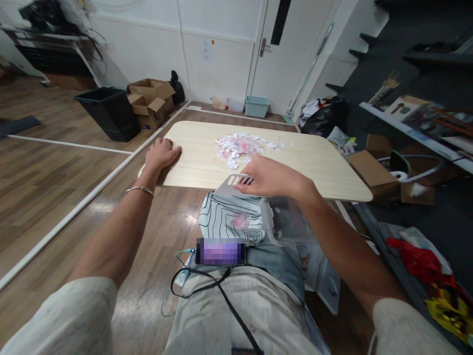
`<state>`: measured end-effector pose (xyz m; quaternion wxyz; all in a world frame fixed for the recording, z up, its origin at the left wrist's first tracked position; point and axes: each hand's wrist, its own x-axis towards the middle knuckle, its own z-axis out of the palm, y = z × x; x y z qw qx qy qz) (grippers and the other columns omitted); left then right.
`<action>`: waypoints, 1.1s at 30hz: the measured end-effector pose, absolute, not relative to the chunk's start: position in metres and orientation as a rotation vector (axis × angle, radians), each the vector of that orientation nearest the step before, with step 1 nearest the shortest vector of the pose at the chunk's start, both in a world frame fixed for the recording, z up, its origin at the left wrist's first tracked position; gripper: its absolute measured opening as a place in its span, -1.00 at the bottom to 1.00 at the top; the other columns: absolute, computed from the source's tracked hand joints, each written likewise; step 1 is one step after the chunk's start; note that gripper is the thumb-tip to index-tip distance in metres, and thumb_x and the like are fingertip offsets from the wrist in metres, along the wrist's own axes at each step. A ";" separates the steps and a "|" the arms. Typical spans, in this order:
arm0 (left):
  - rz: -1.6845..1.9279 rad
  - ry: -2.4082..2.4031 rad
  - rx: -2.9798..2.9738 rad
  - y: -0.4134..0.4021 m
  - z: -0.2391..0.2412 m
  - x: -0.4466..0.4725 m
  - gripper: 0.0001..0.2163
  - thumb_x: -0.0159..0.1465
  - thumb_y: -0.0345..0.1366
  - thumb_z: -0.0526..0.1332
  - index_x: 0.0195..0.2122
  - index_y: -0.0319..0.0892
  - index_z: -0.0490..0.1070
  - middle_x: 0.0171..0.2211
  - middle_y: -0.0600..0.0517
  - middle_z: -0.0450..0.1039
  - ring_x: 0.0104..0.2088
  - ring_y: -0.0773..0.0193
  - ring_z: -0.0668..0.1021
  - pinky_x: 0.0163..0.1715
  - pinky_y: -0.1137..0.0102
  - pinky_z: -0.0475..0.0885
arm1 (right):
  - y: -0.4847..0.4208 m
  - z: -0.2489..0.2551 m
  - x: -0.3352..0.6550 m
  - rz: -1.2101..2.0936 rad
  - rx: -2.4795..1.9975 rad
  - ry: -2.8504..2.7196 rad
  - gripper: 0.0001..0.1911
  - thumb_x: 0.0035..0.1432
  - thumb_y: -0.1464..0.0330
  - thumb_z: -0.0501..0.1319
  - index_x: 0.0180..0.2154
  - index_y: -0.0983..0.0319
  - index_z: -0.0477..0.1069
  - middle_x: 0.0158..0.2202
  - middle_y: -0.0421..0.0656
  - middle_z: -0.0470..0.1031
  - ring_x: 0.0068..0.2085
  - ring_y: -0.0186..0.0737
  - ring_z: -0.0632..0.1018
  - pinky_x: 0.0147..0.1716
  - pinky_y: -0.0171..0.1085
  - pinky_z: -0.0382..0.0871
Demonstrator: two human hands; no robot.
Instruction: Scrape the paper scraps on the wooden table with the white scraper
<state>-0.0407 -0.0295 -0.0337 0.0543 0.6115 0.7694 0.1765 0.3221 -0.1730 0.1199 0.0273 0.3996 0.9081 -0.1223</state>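
Seated at a pale wood tabletop, you stretch both bare arms forward. Your left hand lies palm down on the near left corner, fingers loosely together and gripping nothing, with a thin bracelet on the wrist behind it. Your right hand hovers at the near edge, its fingers curled over a white slotted handle on a clear bin that sits just below that hand. A cloth with black line patterns bulges beside the bin, under the same hand. Just beyond your right hand's knuckles, a heap of white and pink paper scraps is spread on the tabletop.

Wood-plank floor runs out past your left hand to a black bin and open cardboard boxes. A white door stands far beyond the scraps. The sheet on the wall is too small to read.
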 end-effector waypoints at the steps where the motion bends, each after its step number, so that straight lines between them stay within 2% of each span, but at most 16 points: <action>1: 0.545 2.338 1.857 -0.029 -0.034 -0.041 -0.45 0.55 0.12 0.12 0.33 -0.08 0.61 0.56 -0.39 0.46 0.46 -0.49 0.60 0.41 -0.22 0.54 | -0.173 0.119 0.325 -0.384 1.241 2.829 -0.59 0.51 0.36 0.38 -0.46 0.20 0.47 -0.52 -0.25 0.37 -0.38 -0.27 0.31 -0.26 -0.17 0.09; 4: 0.559 2.344 1.853 -0.030 -0.035 -0.040 -0.46 0.54 0.12 0.13 0.33 -0.07 0.61 0.53 -0.40 0.49 0.45 -0.49 0.60 0.39 -0.22 0.56 | -0.173 0.122 0.335 -0.380 1.272 2.954 -0.54 0.55 0.29 0.37 -0.46 0.19 0.41 -0.52 -0.27 0.29 -0.34 -0.25 0.31 -0.22 -0.17 0.12; 7: 0.552 2.342 1.859 -0.031 -0.035 -0.040 -0.45 0.53 0.11 0.12 0.33 -0.07 0.62 0.51 -0.41 0.50 0.45 -0.51 0.60 0.38 -0.22 0.56 | -0.172 0.129 0.348 -0.318 1.346 3.053 -0.58 0.55 0.23 0.35 -0.43 0.18 0.45 -0.50 -0.25 0.29 -0.32 -0.22 0.34 -0.22 -0.17 0.14; 13: 0.553 2.330 1.860 -0.030 -0.035 -0.040 -0.45 0.53 0.10 0.12 0.34 -0.07 0.62 0.51 -0.40 0.50 0.46 -0.49 0.58 0.42 -0.22 0.54 | -0.161 0.135 0.387 -0.031 1.688 3.000 -0.73 0.43 0.19 0.37 -0.31 0.19 0.61 -0.48 -0.16 0.42 -0.29 -0.10 0.40 -0.22 -0.15 0.18; 19: 0.568 2.337 1.845 -0.032 -0.034 -0.039 -0.44 0.52 0.11 0.13 0.37 -0.06 0.61 0.50 -0.37 0.51 0.47 -0.48 0.58 0.42 -0.21 0.55 | -0.149 0.113 0.425 0.002 1.872 2.967 -0.82 0.28 0.23 0.35 -0.35 0.17 0.58 -0.47 -0.14 0.52 -0.33 -0.07 0.48 -0.25 -0.14 0.26; 22: 0.545 2.337 1.852 -0.033 -0.032 -0.039 -0.43 0.53 0.11 0.11 0.36 -0.08 0.60 0.54 -0.39 0.48 0.47 -0.49 0.59 0.43 -0.21 0.55 | -0.148 0.107 0.432 0.007 1.929 2.956 -0.88 0.23 0.27 0.36 -0.25 0.17 0.60 -0.38 -0.10 0.62 -0.31 -0.03 0.53 -0.22 -0.14 0.32; 26: 0.522 2.343 1.843 -0.034 -0.031 -0.038 -0.44 0.53 0.11 0.10 0.34 -0.09 0.59 0.54 -0.41 0.47 0.46 -0.50 0.59 0.42 -0.22 0.53 | -0.145 0.107 0.431 0.028 1.928 2.934 -0.74 0.23 0.32 0.37 -0.04 0.20 0.60 -0.26 -0.04 0.69 -0.23 0.03 0.59 -0.19 -0.14 0.36; 33: 0.556 2.335 1.844 -0.032 -0.032 -0.039 -0.48 0.52 0.12 0.13 0.30 -0.03 0.60 0.49 -0.38 0.52 0.43 -0.49 0.61 0.39 -0.23 0.54 | -0.138 0.107 0.425 0.010 1.854 2.875 -0.59 0.24 0.39 0.37 0.13 0.20 0.56 -0.20 -0.07 0.68 -0.17 0.03 0.57 -0.17 -0.16 0.33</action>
